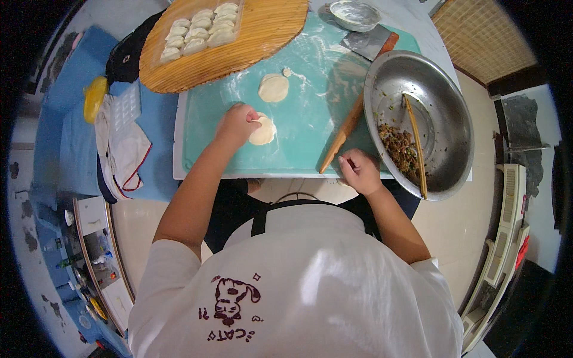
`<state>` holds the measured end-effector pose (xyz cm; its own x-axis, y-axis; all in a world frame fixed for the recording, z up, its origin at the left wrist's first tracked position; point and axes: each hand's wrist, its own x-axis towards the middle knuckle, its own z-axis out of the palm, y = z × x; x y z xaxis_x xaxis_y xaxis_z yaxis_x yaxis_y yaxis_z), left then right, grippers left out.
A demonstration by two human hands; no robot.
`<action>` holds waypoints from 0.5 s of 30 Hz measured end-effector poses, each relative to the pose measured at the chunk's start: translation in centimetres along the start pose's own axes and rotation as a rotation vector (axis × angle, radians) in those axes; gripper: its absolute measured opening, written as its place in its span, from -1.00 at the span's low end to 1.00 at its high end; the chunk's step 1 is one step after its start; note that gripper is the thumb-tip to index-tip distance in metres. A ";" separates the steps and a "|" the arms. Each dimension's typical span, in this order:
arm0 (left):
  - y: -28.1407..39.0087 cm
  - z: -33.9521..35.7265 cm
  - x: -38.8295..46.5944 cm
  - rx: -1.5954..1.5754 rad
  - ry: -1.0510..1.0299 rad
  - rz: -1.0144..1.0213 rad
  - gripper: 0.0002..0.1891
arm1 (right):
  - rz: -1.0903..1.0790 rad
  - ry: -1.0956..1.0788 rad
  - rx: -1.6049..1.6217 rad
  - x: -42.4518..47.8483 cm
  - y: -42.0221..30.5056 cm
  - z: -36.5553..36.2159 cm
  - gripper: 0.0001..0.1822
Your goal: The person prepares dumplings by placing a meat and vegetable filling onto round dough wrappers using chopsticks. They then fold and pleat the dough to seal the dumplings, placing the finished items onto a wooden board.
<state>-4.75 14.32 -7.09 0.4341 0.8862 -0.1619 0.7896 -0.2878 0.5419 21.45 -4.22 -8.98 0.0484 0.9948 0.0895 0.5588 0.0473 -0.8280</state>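
Observation:
My left hand (236,124) pinches the left edge of a round dough wrapper (263,132), which lies on the green silicone mat (300,152). Just above it on the mat rests a second flattened dough round (273,87), with a small dough scrap (286,72) beside it. By the mat's front edge, my right hand (361,172) is curled into a loose fist, and nothing shows in it. The tapered end of a wooden rolling pin (342,136) lies just left of that hand. Its far end passes out of sight by a steel basin (452,129).
Minced filling (400,147) and wooden chopsticks (415,138) are in the basin. A cleaver (367,42) and a floury bowl (355,17) lie behind it. At the back left, a tray of dumplings (199,31) sits on a round slatted mat (264,33). A blue sofa (71,129) stands left.

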 end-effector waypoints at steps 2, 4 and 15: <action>-0.4 0.2 -0.4 -0.038 0.032 0.051 -0.79 | -0.055 0.036 -0.020 0.0 0.1 0.2 -0.85; -0.6 0.7 -0.8 -0.085 0.073 0.076 -0.80 | -0.082 0.059 -0.031 0.0 0.4 0.3 -0.83; -1.6 0.7 -4.6 -0.535 0.219 -0.033 -0.73 | -0.008 0.034 -0.055 -0.9 -2.1 -0.8 -0.84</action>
<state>-7.73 10.41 -7.80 0.2682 0.9625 -0.0419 0.4476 -0.0860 0.8901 20.93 -5.30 -6.89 0.0713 0.9908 0.1151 0.6035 0.0491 -0.7959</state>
